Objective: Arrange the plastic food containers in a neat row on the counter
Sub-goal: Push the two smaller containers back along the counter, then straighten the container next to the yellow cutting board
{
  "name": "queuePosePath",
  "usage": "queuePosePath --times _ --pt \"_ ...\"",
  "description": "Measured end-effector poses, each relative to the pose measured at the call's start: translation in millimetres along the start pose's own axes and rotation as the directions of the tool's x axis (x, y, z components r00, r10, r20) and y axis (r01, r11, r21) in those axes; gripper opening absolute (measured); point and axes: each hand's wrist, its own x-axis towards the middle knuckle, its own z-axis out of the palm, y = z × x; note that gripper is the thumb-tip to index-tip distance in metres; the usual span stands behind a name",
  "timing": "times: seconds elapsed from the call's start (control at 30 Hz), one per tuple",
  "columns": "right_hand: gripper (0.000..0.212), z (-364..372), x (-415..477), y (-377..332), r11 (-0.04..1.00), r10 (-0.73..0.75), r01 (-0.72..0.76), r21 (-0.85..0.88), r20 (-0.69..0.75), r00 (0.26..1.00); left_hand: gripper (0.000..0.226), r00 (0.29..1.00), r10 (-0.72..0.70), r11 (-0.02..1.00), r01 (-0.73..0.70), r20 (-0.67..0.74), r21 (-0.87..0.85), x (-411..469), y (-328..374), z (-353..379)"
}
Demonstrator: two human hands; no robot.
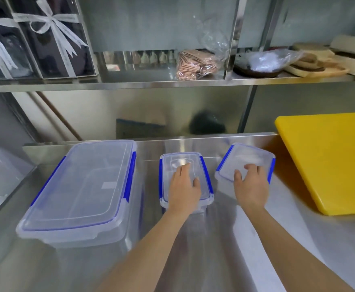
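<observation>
Three clear plastic containers with blue clips stand on the steel counter (193,239). The large container (84,190) is on the left. A medium container (178,163) sits in the middle, and my left hand (184,188) lies flat on its lid with fingers spread. The small container (248,159) is on the right, turned at an angle to the others. My right hand (251,184) rests on its lid, fingers curled over the near edge.
A thick yellow cutting board (330,161) leans at the right, close to the small container. A steel shelf (172,82) overhead carries gift boxes (46,39), a bag of wafers (195,64) and wooden boards (319,64). The counter's left edge drops off.
</observation>
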Motion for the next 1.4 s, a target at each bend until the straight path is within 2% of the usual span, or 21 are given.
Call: queuePosePath --times 0.13,0.23,0.43,0.57,0.67,0.8,1.03,1.27,1.33,1.4 --pt "0.054 -19 19 24 0.991 0.125 -0.124 -0.048 0.020 0.992 0.046 0.988 0.034 0.997 -0.023 0.149 -0.073 13 33 32" --pt "0.064 -22 30 43 0.971 0.225 -0.232 0.051 0.107 0.968 0.045 0.967 0.010 0.995 0.015 0.256 -0.095 28 47 56" --pt "0.067 -23 43 67 0.919 0.217 -0.289 0.269 0.268 0.939 0.069 0.922 -0.036 0.981 -0.041 0.385 0.190 47 47 93" --pt "0.066 -20 48 76 0.888 0.192 -0.316 0.334 0.355 0.915 0.070 0.902 -0.165 0.978 0.096 0.398 0.188 56 47 107" --pt "0.063 -17 50 80 0.891 0.158 -0.305 0.337 0.399 0.903 0.064 0.893 -0.175 0.960 0.062 0.414 0.272 53 48 111" --pt "0.047 -15 58 86 0.879 0.135 -0.308 0.365 0.428 0.894 0.057 0.900 -0.156 0.951 0.026 0.407 0.307 42 56 108" --pt "0.035 -28 89 95 0.909 0.221 -0.323 0.264 0.351 0.910 0.049 0.922 -0.071 0.936 -0.070 0.381 0.344 2 70 117" --pt "0.040 -30 93 103 0.924 0.220 -0.311 0.221 0.358 0.907 0.047 0.936 -0.019 0.961 -0.079 0.351 0.264 0 69 126" --pt "0.042 -30 90 105 0.924 0.219 -0.313 0.220 0.366 0.905 0.050 0.943 -0.035 0.984 -0.026 0.330 0.178 1 65 127" --pt "0.046 -30 88 107 0.916 0.226 -0.325 0.236 0.365 0.903 0.059 0.954 -0.096 0.995 0.094 0.284 0.022 4 60 129"
